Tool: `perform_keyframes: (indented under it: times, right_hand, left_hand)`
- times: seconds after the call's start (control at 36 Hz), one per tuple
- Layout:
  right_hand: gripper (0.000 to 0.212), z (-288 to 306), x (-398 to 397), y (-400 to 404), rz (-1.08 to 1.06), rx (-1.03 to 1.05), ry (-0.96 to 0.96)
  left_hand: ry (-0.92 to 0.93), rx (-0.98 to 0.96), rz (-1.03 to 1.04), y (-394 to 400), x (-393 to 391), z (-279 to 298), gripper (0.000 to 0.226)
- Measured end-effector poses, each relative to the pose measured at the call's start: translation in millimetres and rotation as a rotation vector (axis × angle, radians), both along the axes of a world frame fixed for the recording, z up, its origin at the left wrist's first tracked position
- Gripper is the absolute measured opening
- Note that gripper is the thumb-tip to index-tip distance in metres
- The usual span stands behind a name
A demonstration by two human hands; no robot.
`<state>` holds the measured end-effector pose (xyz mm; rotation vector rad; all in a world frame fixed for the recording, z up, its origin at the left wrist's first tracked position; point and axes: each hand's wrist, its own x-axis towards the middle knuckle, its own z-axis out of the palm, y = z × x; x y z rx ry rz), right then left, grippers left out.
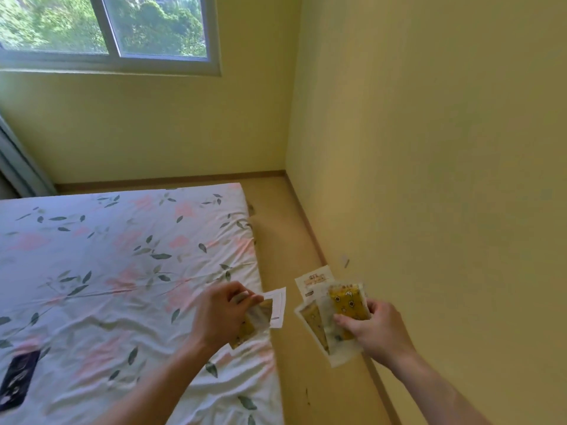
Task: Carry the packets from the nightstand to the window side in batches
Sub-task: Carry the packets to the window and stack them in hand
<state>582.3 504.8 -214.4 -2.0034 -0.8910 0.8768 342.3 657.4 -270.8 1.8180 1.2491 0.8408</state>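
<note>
— Yellow and white, those packets; where are they in the head view?

— Split between both hands. The right hand [379, 329] grips a fanned bunch of packets [333, 311], thumb curled over the front of a yellow printed one, with a white one sticking up behind. They hang over the strip of floor [285, 240] between the bed and the wall [429, 148].

— And the other hand?

— The left hand [219, 314] has its fingers curled round a smaller bunch [264, 314]: a white-edged packet pokes out past the fingertips, a yellow one shows below the palm. It is over the bed's right edge.

— What else is there?

— The bed [107, 256] wears a floral sheet with pink blooms and green leaves. A dark flat thing [18, 378] lies on it at far left. The window [107, 29] is up ahead, trees beyond it.
</note>
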Motion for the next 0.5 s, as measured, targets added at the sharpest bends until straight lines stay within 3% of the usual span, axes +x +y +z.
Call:
perform_keyframes:
  times: [0.14,0.28,0.5]
  right_hand:
    - [0.008,10.8,75.6,25.1,0.053,0.006,-0.010]
    - [0.008,12.7,118.3,77.2,0.142,0.018,-0.010]
    - [0.005,9.7,177.6,177.8,0.273,0.043,0.032]
  left_hand:
    - [0.003,-0.003,0.028,6.6,56.8,5.6,0.014]
    - [0.040,0.061,0.090,32.0,91.8,17.4,0.025]
    - [0.024,0.059,0.248,108.8,132.5,25.5,0.019]
